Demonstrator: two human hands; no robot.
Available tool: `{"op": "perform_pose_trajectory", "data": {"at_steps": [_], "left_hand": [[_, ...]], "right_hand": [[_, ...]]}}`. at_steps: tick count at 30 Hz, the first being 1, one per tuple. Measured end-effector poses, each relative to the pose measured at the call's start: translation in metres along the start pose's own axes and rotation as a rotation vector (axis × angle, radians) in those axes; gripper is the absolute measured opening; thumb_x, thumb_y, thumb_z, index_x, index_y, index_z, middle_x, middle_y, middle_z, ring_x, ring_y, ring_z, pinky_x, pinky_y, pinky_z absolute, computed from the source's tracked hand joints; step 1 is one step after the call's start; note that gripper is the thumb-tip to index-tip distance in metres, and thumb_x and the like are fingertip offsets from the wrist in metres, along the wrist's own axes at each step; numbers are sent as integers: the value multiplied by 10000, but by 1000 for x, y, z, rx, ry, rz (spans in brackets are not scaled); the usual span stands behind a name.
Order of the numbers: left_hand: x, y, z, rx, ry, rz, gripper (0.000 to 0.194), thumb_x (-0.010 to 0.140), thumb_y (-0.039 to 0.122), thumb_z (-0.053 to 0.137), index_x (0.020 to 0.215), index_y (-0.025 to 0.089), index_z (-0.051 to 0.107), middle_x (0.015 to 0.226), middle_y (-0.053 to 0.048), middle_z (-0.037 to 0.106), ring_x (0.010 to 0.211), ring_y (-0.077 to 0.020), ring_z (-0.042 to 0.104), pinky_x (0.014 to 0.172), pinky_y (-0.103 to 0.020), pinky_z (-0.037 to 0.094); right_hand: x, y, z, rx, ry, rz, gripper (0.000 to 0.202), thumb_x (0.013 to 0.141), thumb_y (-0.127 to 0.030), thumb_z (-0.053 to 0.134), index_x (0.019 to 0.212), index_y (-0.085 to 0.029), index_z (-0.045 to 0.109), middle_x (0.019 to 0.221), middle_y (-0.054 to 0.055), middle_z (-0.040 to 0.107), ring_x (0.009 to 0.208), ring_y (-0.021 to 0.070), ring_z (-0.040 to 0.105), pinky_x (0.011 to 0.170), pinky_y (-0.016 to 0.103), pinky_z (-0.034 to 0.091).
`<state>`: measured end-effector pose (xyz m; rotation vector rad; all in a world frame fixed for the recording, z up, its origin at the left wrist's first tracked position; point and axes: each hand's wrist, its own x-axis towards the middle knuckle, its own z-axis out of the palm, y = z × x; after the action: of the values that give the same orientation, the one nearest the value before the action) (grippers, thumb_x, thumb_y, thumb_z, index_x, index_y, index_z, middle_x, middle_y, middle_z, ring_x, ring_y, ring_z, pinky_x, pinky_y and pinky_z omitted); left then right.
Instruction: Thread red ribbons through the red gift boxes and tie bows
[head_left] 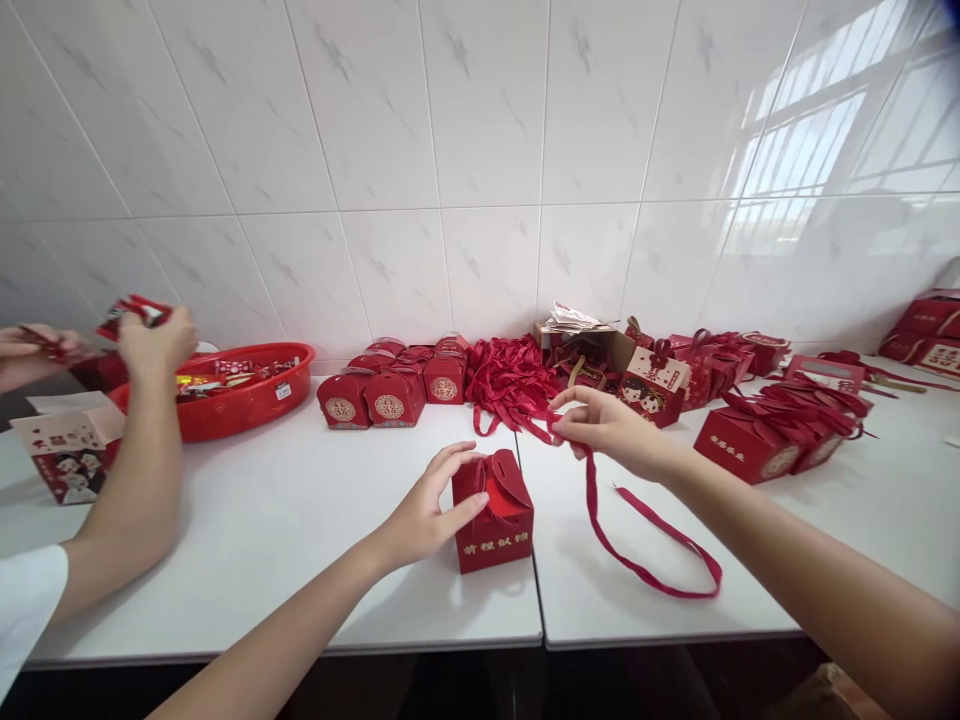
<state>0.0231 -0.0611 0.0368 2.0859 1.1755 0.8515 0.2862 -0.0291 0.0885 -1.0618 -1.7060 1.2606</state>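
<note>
A small red gift box [495, 545] with gold lettering stands upright on the white table, its curved top flaps folded in and a red cord near its top. My left hand [431, 505] grips the left side of this box, thumb towards the front and fingers behind the upper left edge. To the right and higher up, my right hand [600, 425] pinches one end of a red ribbon [637, 572]. The ribbon hangs down and curls in a loop across the table. Beyond my hands lies a heap of red ribbons [514, 375].
Several closed red boxes [394, 398] stand behind on the left. Ribbon-tied boxes [750, 440] crowd the right, near an open carton [600, 350]. At left, another person's hand [157, 345] holds red packets above a red basin [247, 405], beside an open box [71, 450].
</note>
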Motion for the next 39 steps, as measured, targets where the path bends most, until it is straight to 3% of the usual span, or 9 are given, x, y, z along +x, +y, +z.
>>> {"op": "perform_pose_trajectory", "data": {"at_steps": [5, 9, 15, 20, 23, 29, 34, 37, 39], "left_hand": [[9, 16, 7, -74, 43, -65, 278, 787, 246, 518, 1057, 228, 581, 1357, -76, 458, 1278, -278, 409, 1090, -440, 303], [8, 17, 6, -62, 95, -35, 113, 764, 245, 526, 837, 220, 608, 1348, -75, 476, 1311, -291, 351, 1093, -482, 264], [-1, 20, -14, -155, -91, 211, 231, 727, 386, 492, 764, 229, 657, 1364, -21, 483, 1360, -338, 197, 1124, -514, 146], [15, 19, -8, 43, 100, -47, 197, 747, 262, 501, 905, 246, 619, 1292, -59, 496, 1300, -293, 310, 1097, -500, 213], [25, 15, 2, 151, 53, -121, 234, 727, 246, 547, 944, 253, 633, 1297, -71, 479, 1309, -303, 294, 1091, -511, 225], [32, 9, 12, 13, 44, -149, 142, 778, 292, 526, 808, 247, 658, 1275, -61, 501, 1298, -289, 331, 1083, -474, 262], [34, 12, 12, 3, 82, -111, 109, 777, 274, 494, 740, 225, 585, 1242, -61, 529, 1260, -277, 386, 1076, -442, 271], [37, 17, 8, -62, 140, -99, 113, 779, 260, 434, 722, 214, 520, 1199, -55, 555, 1197, -259, 450, 1055, -424, 294], [39, 23, 4, -129, 194, -77, 117, 783, 272, 416, 718, 209, 490, 1189, -52, 560, 1192, -251, 455, 1054, -405, 291]], "right_hand": [[9, 9, 24, -86, -130, 84, 206, 786, -242, 594, 906, -200, 433, 639, -33, 598, 489, 72, 442, 484, 211, 339], [16, 15, 32, -116, -190, 81, 209, 779, -215, 577, 902, -206, 408, 624, -47, 582, 503, 73, 440, 488, 201, 350], [20, 12, 37, -157, -256, 117, 210, 733, -163, 568, 856, -207, 405, 582, -58, 560, 500, 77, 427, 468, 195, 333], [24, 9, 39, -194, -241, 157, 193, 711, -166, 564, 841, -209, 429, 557, -62, 538, 476, 77, 419, 450, 195, 319], [28, 9, 41, -193, -264, 165, 190, 701, -165, 568, 827, -211, 433, 552, -60, 539, 477, 78, 413, 447, 192, 312], [34, 7, 49, -308, -273, 141, 165, 736, -160, 529, 850, -208, 419, 610, -32, 581, 518, 92, 464, 460, 192, 325], [29, 2, 48, -443, -171, 32, 183, 746, -206, 595, 900, -192, 497, 859, 60, 637, 798, 189, 577, 695, 317, 448], [29, 2, 46, -501, -124, -137, 247, 792, -284, 604, 1018, -191, 575, 1151, 105, 578, 1090, 239, 504, 941, 401, 366], [31, 4, 47, -431, -169, -175, 257, 831, -354, 570, 1030, -197, 606, 1174, 85, 578, 1101, 223, 504, 964, 384, 356]]}}
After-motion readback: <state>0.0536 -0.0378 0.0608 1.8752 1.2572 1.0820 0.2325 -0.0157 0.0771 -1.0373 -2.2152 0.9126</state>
